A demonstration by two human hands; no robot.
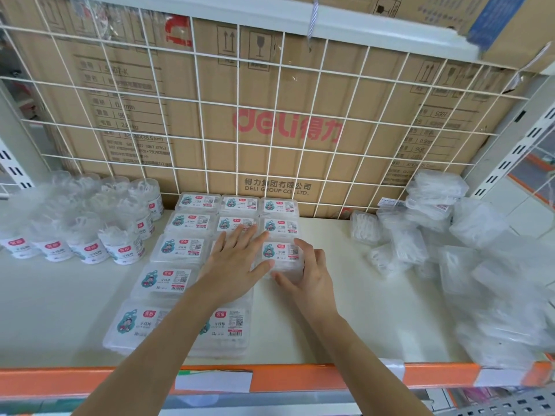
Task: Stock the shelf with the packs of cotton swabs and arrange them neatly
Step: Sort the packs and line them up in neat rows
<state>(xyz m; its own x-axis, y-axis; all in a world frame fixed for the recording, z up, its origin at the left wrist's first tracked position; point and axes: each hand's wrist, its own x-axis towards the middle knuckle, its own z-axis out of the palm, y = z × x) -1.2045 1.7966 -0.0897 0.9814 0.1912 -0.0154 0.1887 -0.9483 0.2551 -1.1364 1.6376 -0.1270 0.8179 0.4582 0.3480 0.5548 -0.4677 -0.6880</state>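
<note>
On the shelf (360, 310), rows of packs (180, 247) fill the middle, with one pack (280, 250) at their right edge. My right hand (312, 280) grips its sides; my left hand (231, 265) lies flat on the rows. Looks light, stiff and slick, so hold by the edges.

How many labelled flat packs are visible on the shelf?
11 flat packs: five in the left column, three visible in the middle, three on the right, the nearest gripped by the right hand. The left hand and forearm may hide more in the middle.
</note>
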